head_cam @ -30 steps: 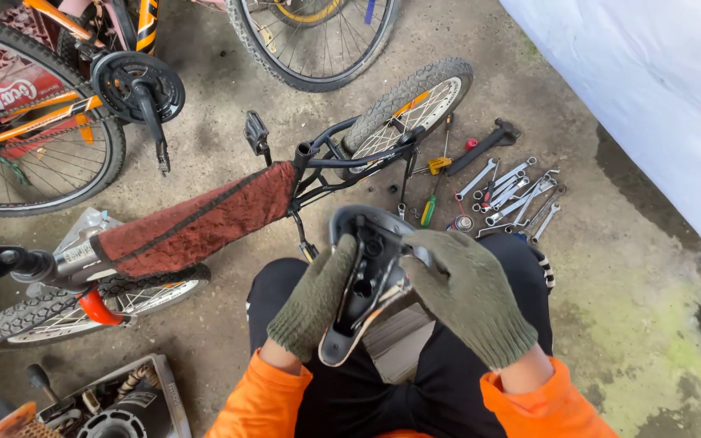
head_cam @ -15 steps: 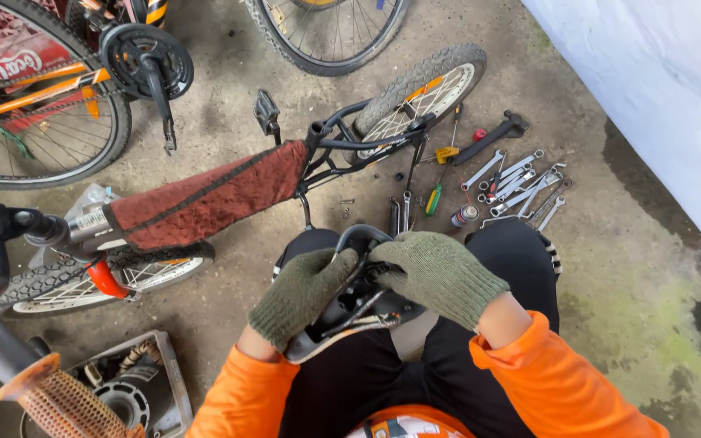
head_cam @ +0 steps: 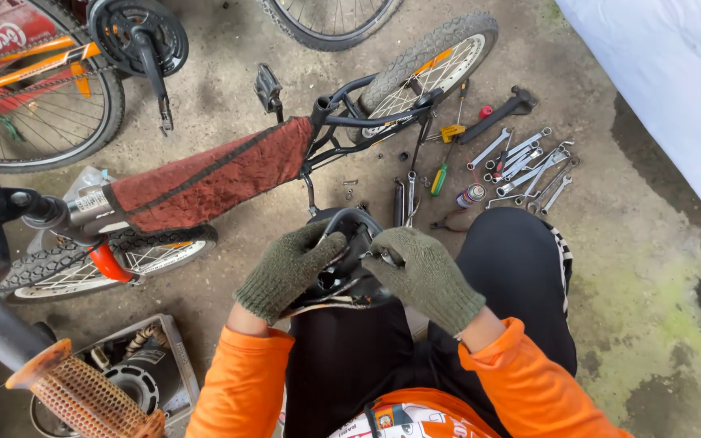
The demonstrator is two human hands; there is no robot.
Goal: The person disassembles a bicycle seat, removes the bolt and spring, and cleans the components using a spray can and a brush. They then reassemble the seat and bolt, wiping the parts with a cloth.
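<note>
A black bicycle saddle (head_cam: 349, 243) rests upside down on my lap, its rails facing up. My left hand (head_cam: 287, 272), in an olive knit glove, grips the saddle's left side. My right hand (head_cam: 423, 276), gloved the same, closes on the right side with fingers at the rail clamp in the middle. My sleeves are orange and my trousers black.
A small bicycle (head_cam: 229, 170) lies on the concrete ahead, its frame wrapped in dark red cloth. Wrenches (head_cam: 529, 162), screwdrivers (head_cam: 441, 158) and a hammer (head_cam: 501, 109) lie spread to the right. An orange bicycle (head_cam: 34, 73) stands at far left. A box of parts (head_cam: 135, 373) and an orange handlebar grip (head_cam: 83, 393) are near left.
The saddle has dropped lower onto my lap and tilted flatter. Both hands followed it down and closed in toward the middle; the view shifted slightly downward.
</note>
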